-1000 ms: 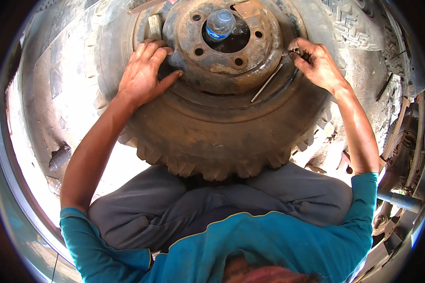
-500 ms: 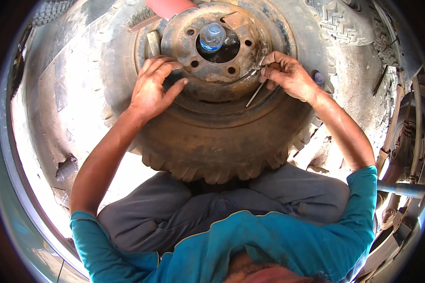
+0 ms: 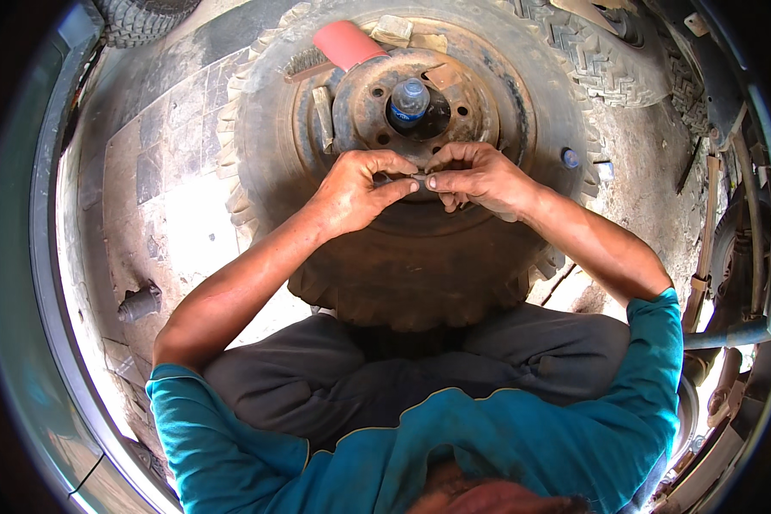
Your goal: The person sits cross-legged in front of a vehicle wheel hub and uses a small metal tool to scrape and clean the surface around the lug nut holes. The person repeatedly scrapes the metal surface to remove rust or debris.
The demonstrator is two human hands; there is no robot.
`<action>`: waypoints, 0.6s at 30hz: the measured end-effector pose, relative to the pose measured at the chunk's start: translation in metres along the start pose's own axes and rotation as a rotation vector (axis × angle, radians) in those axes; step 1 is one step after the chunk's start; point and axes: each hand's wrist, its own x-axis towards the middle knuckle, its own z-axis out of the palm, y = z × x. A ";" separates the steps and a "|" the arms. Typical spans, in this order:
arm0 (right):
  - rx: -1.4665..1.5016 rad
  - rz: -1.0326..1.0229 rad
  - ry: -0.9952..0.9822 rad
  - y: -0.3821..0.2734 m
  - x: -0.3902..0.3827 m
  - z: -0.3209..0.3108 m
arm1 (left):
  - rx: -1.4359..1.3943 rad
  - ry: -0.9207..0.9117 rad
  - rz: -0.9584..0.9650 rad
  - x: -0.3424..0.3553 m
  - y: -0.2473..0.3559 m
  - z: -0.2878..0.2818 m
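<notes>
A large tyre lies flat before my crossed legs, its rusty wheel facing up. My left hand and my right hand meet over the wheel's near edge, thumbs and fingertips pinched on a small thin piece, too small to make out. Just beyond my hands, a plastic bottle stands upright in the centre hole. A wooden piece, a wire brush, a red curved piece and a pale block lie around the rim. A blue-topped small item sits on the right sidewall.
Other tyres lie at the upper right, with another at the upper left. A green vehicle panel borders the left. Metal vehicle parts crowd the right. A cylindrical part lies on the floor.
Both hands have moved inward to meet at the wheel's near edge; my left fingers have closed from spread to pinched. The view has shifted, showing more beyond the wheel.
</notes>
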 end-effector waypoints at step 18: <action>-1.263 -0.411 0.843 -0.023 0.210 -0.166 | 0.539 0.172 -0.024 -0.006 -0.074 -0.040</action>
